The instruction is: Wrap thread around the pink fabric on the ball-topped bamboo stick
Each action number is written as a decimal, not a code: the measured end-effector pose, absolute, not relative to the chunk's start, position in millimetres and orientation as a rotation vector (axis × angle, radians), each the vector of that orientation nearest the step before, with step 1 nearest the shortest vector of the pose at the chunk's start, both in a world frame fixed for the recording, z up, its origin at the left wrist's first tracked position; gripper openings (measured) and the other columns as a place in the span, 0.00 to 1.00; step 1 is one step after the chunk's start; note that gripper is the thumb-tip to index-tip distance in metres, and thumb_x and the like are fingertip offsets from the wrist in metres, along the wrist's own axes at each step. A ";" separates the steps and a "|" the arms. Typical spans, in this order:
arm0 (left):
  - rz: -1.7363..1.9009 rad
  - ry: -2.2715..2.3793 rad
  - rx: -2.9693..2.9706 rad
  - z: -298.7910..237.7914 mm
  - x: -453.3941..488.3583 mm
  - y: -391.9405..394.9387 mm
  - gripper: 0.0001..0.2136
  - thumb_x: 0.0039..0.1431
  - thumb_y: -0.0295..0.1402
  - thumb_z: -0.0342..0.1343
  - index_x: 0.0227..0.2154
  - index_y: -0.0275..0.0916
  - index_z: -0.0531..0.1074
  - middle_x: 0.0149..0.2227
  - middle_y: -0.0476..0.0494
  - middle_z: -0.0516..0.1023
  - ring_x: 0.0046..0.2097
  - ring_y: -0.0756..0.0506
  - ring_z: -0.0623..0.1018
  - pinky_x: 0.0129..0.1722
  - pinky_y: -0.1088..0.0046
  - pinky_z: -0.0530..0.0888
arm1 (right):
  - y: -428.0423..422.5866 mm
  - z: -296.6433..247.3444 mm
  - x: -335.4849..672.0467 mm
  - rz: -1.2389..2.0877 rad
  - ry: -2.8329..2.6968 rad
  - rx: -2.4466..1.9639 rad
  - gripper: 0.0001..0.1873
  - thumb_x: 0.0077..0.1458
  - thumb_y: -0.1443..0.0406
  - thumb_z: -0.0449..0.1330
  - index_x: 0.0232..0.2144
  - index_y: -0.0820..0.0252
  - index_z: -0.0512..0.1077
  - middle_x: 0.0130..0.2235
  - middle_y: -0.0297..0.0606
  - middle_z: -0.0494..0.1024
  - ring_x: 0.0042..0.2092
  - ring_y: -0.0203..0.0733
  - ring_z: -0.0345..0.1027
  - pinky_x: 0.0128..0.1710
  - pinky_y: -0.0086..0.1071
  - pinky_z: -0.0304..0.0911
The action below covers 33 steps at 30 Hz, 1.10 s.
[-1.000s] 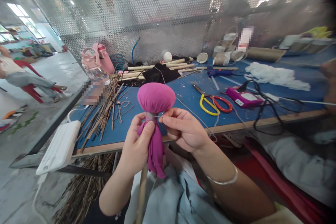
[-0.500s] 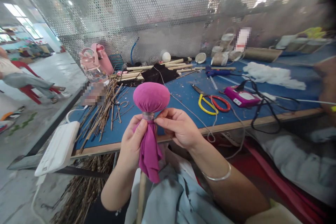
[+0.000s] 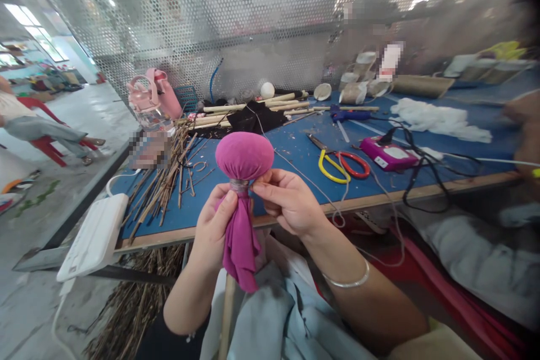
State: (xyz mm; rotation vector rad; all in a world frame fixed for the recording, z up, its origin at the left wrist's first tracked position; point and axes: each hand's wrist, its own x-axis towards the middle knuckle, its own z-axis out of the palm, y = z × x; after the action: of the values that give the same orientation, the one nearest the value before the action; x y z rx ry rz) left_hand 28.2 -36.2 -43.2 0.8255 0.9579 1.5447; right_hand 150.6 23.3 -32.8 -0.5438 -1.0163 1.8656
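Note:
A magenta cloth (image 3: 244,156) is drawn over a rounded head, its loose end hanging below a narrow neck. Several turns of grey string (image 3: 239,184) bind that neck. My left hand (image 3: 215,216) is closed round the gathered cloth just under the binding, thumb in front. Against the right side of the neck, my right hand (image 3: 291,199) pinches with thumb and forefinger at the string; the bit between the fingertips is mostly hidden. Below the cloth a pale wooden stick (image 3: 228,315) stands over my lap.
On the blue table (image 3: 295,152) lie scissors (image 3: 333,166) with red and yellow handles, a purple box (image 3: 388,154), a blue glue gun (image 3: 350,115) and thin twigs (image 3: 164,185). A white power bank (image 3: 93,236) sits at the left corner. A seated person (image 3: 37,118) is at far left.
My right hand has risen slightly beside the neck. The slack string below the table edge on the right has shifted rightward and lower. My left hand keeps its grip on the cloth.

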 end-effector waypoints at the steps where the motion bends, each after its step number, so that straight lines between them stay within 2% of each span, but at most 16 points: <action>1: 1.543 0.952 0.818 -43.4 28.5 -36.1 0.10 0.55 0.38 0.57 0.36 0.38 0.69 0.29 0.51 0.72 0.27 0.54 0.71 0.30 0.79 0.69 | 23.5 -33.0 150.7 1.867 -1.013 -0.543 0.17 0.35 0.62 0.70 0.20 0.63 0.65 0.15 0.22 0.59 0.14 0.21 0.40 0.12 0.22 0.32; 10: 1.429 0.896 0.766 -41.3 30.7 -34.3 0.11 0.55 0.41 0.54 0.31 0.39 0.64 0.23 0.52 0.70 0.19 0.55 0.66 0.19 0.80 0.62 | 32.9 -45.4 146.6 1.793 -0.995 -0.571 0.19 0.34 0.60 0.71 0.20 0.63 0.64 0.15 0.22 0.60 0.13 0.21 0.42 0.12 0.21 0.35; 14: 1.228 0.807 0.668 -49.5 32.4 -27.7 0.18 0.53 0.49 0.52 0.24 0.37 0.66 0.18 0.50 0.65 0.17 0.54 0.64 0.16 0.79 0.61 | 42.4 -53.6 148.2 1.910 -1.073 -0.557 0.19 0.35 0.59 0.70 0.25 0.63 0.67 0.16 0.25 0.65 0.12 0.22 0.45 0.11 0.22 0.36; 17: 1.146 0.889 0.654 -56.7 29.9 -22.4 0.25 0.54 0.55 0.46 0.22 0.35 0.69 0.17 0.47 0.67 0.18 0.52 0.66 0.17 0.76 0.63 | 49.1 -60.7 150.6 2.051 -1.114 -0.527 0.19 0.36 0.57 0.70 0.24 0.63 0.67 0.13 0.24 0.63 0.12 0.24 0.45 0.11 0.22 0.36; 20: 1.251 1.249 0.966 -54.6 20.1 -20.4 0.21 0.55 0.51 0.50 0.29 0.35 0.73 0.26 0.42 0.75 0.29 0.46 0.74 0.30 0.71 0.70 | 52.2 -66.3 150.6 2.031 -1.065 -0.543 0.19 0.37 0.58 0.70 0.23 0.63 0.66 0.12 0.21 0.57 0.12 0.23 0.42 0.12 0.21 0.35; 22: 1.444 1.589 1.256 -48.0 14.4 -21.8 0.16 0.55 0.45 0.53 0.37 0.37 0.73 0.36 0.41 0.77 0.40 0.43 0.75 0.42 0.68 0.70 | 52.1 -68.0 148.4 1.978 -1.010 -0.565 0.18 0.37 0.59 0.69 0.23 0.63 0.66 0.12 0.19 0.54 0.13 0.21 0.37 0.12 0.21 0.32; 24: 1.583 1.815 1.434 -42.3 15.3 -24.5 0.17 0.57 0.43 0.51 0.43 0.38 0.72 0.44 0.39 0.76 0.47 0.42 0.73 0.49 0.67 0.66 | 50.5 -68.3 144.7 1.942 -0.966 -0.580 0.17 0.37 0.59 0.70 0.23 0.64 0.67 0.13 0.20 0.55 0.14 0.21 0.37 0.13 0.21 0.31; 27: 1.442 1.825 1.536 -44.9 29.4 -27.2 0.22 0.58 0.43 0.51 0.52 0.36 0.66 0.50 0.35 0.72 0.51 0.40 0.72 0.50 0.63 0.66 | 46.7 -67.1 138.9 1.895 -0.923 -0.579 0.17 0.36 0.61 0.70 0.26 0.65 0.70 0.18 0.26 0.66 0.15 0.22 0.47 0.13 0.21 0.39; 29: 1.301 1.796 1.541 -54.0 39.6 -25.5 0.30 0.56 0.43 0.53 0.59 0.34 0.57 0.53 0.31 0.70 0.52 0.38 0.71 0.50 0.61 0.66 | 45.0 -65.7 137.3 1.867 -0.907 -0.587 0.16 0.36 0.62 0.70 0.26 0.65 0.71 0.21 0.30 0.70 0.19 0.25 0.55 0.15 0.21 0.46; 31: 1.293 1.758 1.552 -63.7 43.6 -21.0 0.30 0.58 0.41 0.51 0.61 0.34 0.53 0.54 0.31 0.69 0.53 0.38 0.71 0.51 0.61 0.66 | 45.3 -64.6 138.7 1.866 -0.931 -0.618 0.15 0.37 0.61 0.69 0.26 0.64 0.71 0.21 0.29 0.69 0.20 0.27 0.57 0.17 0.22 0.49; 33: 1.354 1.700 1.577 -69.7 40.4 -15.0 0.26 0.59 0.39 0.51 0.59 0.35 0.57 0.55 0.33 0.69 0.54 0.40 0.70 0.52 0.63 0.65 | 47.8 -64.4 142.2 1.849 -1.024 -0.645 0.15 0.38 0.61 0.68 0.28 0.64 0.72 0.20 0.28 0.68 0.20 0.27 0.55 0.18 0.23 0.50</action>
State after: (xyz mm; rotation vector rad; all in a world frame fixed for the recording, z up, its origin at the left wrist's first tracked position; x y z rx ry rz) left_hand 40.4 -15.0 -69.7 1.5771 1.6996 1.3535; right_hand 142.2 47.8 -64.4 -0.6448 -1.0242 1.8494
